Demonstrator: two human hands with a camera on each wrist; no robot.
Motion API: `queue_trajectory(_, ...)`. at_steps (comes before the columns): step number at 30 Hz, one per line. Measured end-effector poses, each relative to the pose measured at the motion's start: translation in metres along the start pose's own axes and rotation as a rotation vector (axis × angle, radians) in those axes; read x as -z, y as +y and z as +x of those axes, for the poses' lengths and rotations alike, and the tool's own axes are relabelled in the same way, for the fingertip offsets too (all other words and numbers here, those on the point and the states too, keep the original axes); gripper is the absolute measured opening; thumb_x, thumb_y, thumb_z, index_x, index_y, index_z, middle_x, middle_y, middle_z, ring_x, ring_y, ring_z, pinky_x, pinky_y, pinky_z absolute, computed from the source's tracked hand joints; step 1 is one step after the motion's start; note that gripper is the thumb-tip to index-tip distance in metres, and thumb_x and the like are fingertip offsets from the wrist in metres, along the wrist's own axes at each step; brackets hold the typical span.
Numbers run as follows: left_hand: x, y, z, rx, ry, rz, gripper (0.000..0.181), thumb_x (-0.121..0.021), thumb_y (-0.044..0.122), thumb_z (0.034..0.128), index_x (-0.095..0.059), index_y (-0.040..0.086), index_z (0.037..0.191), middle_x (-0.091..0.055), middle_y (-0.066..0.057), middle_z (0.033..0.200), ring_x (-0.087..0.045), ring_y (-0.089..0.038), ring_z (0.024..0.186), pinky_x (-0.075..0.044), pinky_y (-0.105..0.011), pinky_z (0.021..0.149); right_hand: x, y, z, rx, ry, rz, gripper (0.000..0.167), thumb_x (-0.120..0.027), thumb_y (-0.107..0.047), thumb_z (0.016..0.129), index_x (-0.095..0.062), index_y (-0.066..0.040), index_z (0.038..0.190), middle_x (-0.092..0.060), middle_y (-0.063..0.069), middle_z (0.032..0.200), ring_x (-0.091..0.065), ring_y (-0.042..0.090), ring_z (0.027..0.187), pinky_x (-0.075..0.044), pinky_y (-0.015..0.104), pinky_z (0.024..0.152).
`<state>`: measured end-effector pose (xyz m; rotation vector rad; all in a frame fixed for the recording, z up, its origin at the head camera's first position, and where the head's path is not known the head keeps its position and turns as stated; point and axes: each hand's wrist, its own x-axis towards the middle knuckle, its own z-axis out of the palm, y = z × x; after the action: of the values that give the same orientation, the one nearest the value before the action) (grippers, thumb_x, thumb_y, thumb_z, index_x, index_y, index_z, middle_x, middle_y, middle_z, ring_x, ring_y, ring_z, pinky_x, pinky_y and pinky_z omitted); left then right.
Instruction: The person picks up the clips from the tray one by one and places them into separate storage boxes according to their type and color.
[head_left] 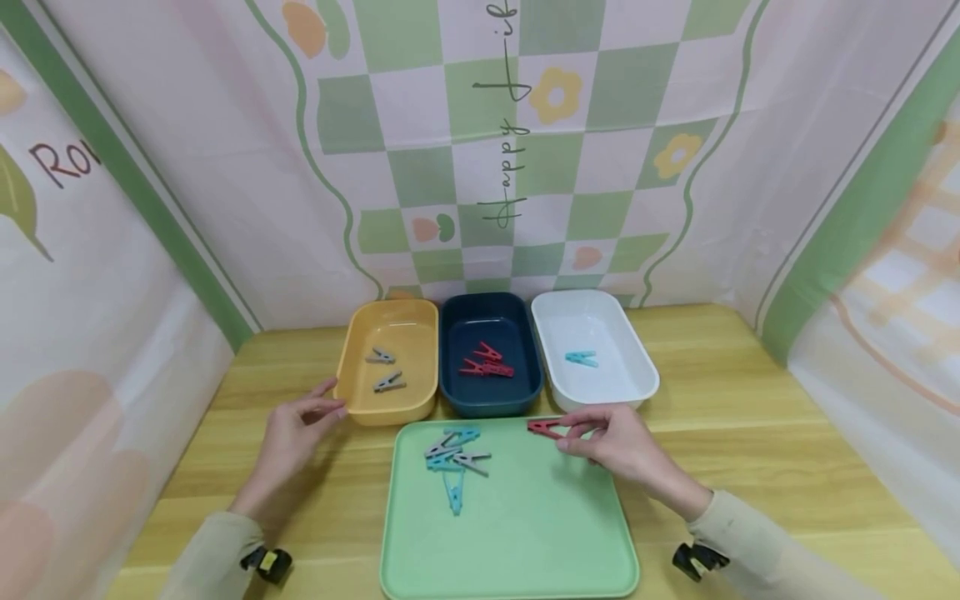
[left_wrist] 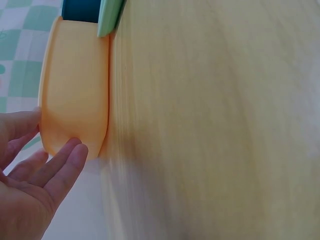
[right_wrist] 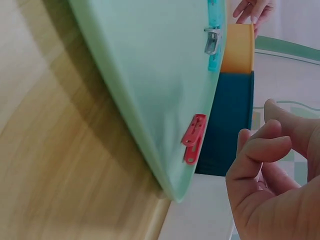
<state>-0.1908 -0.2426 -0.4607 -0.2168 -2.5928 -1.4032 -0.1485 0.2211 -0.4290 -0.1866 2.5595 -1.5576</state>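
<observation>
One red clip (head_left: pixel 542 428) may skid if your right hand (head_left: pixel 611 435) pinches off-centre; fingers there and on your left hand (head_left: pixel 295 432) stand parted.

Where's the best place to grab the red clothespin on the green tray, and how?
Probably by pinching the spread handles of the red clothespin, coming from the right: in the head view its narrow end points left, and the handles open toward the right hand.

Soft light casts diffuse shadows on the table (left_wrist: pixel 200 125).
</observation>
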Motion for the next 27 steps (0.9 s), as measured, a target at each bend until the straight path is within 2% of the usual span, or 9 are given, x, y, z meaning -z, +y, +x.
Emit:
queue_trajectory(6, 0.0, 0.0, 0.001, -0.003, -0.007, -0.002, 0.018, -0.078, 0.002, 0.094, -0.077, -0.004, 0.112, -0.058, -0.017, 0.149, -0.068, -0.038, 0.12, -0.056, -0.013, 0.085, 0.003, 0.006, 0.001, 0.022, 0.002, -0.027, 0.037, -0.088, -0.007, 0.084, -0.074, 0.009, 0.115, -0.073, 0.007, 0.082, -0.062, 0.016, 0.06, -0.051, 0.024, 0.05)
queue_trajectory(13, 0.0, -0.001, 0.001, -0.007, -0.002, -0.003, 0.018, -0.079, 0.002, 0.0943, -0.077, -0.004, 0.111, -0.059, -0.018, 0.148, -0.069, -0.038, 0.118, -0.057, -0.014, 0.083, 0.001, 0.013, 0.004, -0.011, 0.016, -0.039, 0.037, -0.088, -0.006, 0.084, -0.074, 0.007, 0.116, -0.073, 0.007, 0.084, -0.063, 0.019, 0.061, -0.051, 0.025, 0.05)
queue_trajectory(27, -0.002, -0.002, 0.001, -0.005, 0.003, -0.008, 0.019, -0.079, 0.001, 0.0931, -0.077, -0.004, 0.111, -0.059, -0.017, 0.148, -0.07, -0.037, 0.117, -0.057, -0.015, 0.083, -0.001, 0.015, 0.006, -0.026, 0.059, -0.108, 0.034, -0.088, -0.004, 0.082, -0.075, 0.006, 0.112, -0.073, 0.006, 0.084, -0.064, 0.018, 0.066, -0.054, 0.027, 0.053)
